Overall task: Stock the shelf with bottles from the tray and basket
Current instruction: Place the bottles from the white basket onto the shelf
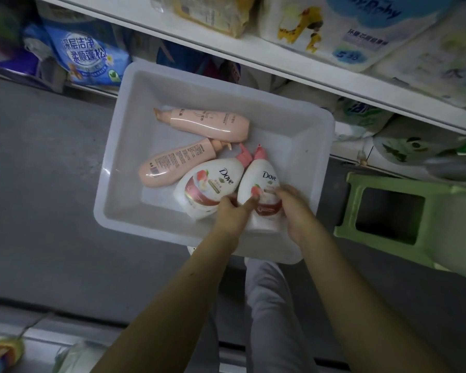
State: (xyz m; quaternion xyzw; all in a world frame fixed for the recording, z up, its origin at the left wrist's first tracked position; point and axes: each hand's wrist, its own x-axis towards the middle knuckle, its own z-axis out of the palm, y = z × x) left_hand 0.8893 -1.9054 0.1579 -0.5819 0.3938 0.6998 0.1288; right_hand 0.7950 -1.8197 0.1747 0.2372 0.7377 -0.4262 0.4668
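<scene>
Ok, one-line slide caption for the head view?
Left hand and right hand grip the right Dove bottle in the tray; the left Dove bottle and two pink bottles lie beside it.

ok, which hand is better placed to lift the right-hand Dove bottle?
Right. The right hand has fingers curled over that Dove bottle; the left hand sits at its edge, grip unclear.

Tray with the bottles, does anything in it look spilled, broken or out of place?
Nothing stands out. In the white tray, the upper peach bottle, lower peach bottle, left Dove bottle and right Dove bottle lie on their sides, pumps on, no spill visible. The left hand and right hand hold the right Dove bottle.
</scene>
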